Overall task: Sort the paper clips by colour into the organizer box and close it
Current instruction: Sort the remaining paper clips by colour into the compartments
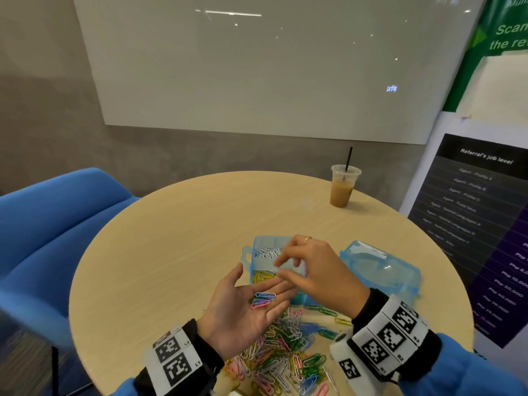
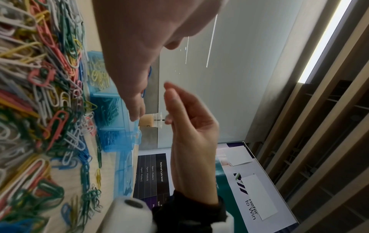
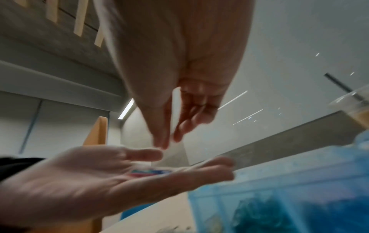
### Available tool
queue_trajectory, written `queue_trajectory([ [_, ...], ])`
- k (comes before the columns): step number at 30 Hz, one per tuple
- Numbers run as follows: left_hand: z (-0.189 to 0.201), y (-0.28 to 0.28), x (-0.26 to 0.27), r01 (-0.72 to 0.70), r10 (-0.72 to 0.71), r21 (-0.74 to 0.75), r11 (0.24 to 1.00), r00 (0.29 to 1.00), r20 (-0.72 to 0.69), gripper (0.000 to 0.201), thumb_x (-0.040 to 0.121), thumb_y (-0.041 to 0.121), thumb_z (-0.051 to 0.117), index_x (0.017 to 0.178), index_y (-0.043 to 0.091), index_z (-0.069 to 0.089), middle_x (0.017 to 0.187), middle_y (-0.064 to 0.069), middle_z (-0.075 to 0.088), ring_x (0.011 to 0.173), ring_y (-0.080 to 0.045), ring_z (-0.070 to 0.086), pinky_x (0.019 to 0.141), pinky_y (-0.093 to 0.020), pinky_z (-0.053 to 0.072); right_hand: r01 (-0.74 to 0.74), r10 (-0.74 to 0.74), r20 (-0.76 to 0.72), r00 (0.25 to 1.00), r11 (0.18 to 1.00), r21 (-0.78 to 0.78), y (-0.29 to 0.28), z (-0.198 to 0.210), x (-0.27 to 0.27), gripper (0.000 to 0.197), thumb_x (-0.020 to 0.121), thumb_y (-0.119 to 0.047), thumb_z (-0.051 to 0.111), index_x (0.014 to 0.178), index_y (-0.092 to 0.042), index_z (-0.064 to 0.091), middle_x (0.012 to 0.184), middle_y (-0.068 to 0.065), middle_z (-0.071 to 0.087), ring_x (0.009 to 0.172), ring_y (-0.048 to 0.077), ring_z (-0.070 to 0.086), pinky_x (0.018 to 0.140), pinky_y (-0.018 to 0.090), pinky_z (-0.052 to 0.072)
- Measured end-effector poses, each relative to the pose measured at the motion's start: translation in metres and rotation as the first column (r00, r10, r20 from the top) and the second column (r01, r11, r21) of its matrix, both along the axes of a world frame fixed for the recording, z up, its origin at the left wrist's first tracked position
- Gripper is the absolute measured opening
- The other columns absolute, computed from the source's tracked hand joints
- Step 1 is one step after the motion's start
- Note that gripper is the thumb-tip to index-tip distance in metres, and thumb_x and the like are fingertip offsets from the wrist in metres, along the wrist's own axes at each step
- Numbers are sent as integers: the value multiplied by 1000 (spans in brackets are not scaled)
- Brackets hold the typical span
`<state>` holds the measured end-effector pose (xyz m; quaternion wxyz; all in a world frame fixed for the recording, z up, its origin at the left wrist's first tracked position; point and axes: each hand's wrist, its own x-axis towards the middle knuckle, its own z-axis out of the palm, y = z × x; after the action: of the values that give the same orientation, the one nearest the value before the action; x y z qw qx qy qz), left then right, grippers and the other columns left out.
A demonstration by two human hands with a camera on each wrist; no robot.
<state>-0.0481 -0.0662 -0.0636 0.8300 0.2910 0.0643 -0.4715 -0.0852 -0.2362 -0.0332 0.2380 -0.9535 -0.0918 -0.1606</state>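
Note:
My left hand (image 1: 257,290) lies palm up beside the blue organizer box (image 1: 247,257), flat and relaxed, with a few blue and pink paper clips (image 1: 263,299) resting on it. My right hand (image 1: 285,269) hovers over the box just past the left fingertips. Its thumb and fingers (image 3: 162,141) point down, close together, and I see nothing between them. White clips (image 1: 267,252) and yellow clips (image 1: 263,277) fill two compartments; green and blue ones (image 2: 108,108) fill others. The box's lid (image 1: 380,270) lies open to the right. The mixed clip pile (image 1: 285,352) sits near the table's front edge.
An iced coffee cup with a straw (image 1: 343,187) stands at the back right of the round wooden table (image 1: 171,238). A blue chair (image 1: 51,224) is on the left. A poster board (image 1: 480,224) stands at the right.

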Motion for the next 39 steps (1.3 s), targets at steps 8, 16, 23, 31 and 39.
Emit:
queue_trajectory([
  [8, -10, -3, -1, 1, -4, -71, 997, 999, -34, 67, 98, 51, 35, 129, -7, 48, 93, -18, 55, 79, -24, 57, 71, -31, 52, -242, 239, -98, 966, 970, -22, 31, -11, -3, 12, 85, -27, 69, 87, -15, 70, 84, -5, 53, 74, 1, 45, 67, 13, 34],
  [16, -8, -6, -3, 6, -11, -81, 997, 998, -66, 58, 104, 38, 36, 67, -1, 57, 64, -9, 53, 49, -20, 57, 49, -28, 54, -267, 292, -135, 947, 948, 173, 33, -5, -3, 6, 81, -14, 71, 85, -17, 67, 81, 0, 60, 75, 11, 54, 69, 20, 42],
  [23, -7, -4, 0, 46, -49, -84, 995, 998, -34, 70, 102, 46, 32, 118, -18, 56, 119, -30, 62, 97, -40, 67, 87, -51, 51, -77, 119, -57, 991, 872, 483, 20, 5, 2, 6, 83, -14, 74, 80, -11, 69, 80, 2, 70, 76, 15, 64, 76, 28, 53],
  [31, -6, -4, 3, 31, -32, -17, 999, 997, -73, 72, 102, 51, 26, 131, -13, 46, 125, -29, 60, 119, -40, 57, 82, -56, 49, 114, -107, -43, 993, 860, 497, -9, -5, 12, 8, 83, -17, 75, 79, -12, 70, 75, -1, 69, 69, 7, 61, 68, 20, 50],
  [39, -11, -8, 2, 10, -10, -17, 1000, 1000, -14, 43, 104, 33, 36, 120, -6, 48, 117, -35, 60, 90, -40, 71, 81, -51, 54, 76, 94, -283, 954, 841, 536, 7, -1, -3, 13, 86, -13, 73, 86, 0, 69, 78, 8, 70, 69, 17, 68, 70, 32, 59],
])
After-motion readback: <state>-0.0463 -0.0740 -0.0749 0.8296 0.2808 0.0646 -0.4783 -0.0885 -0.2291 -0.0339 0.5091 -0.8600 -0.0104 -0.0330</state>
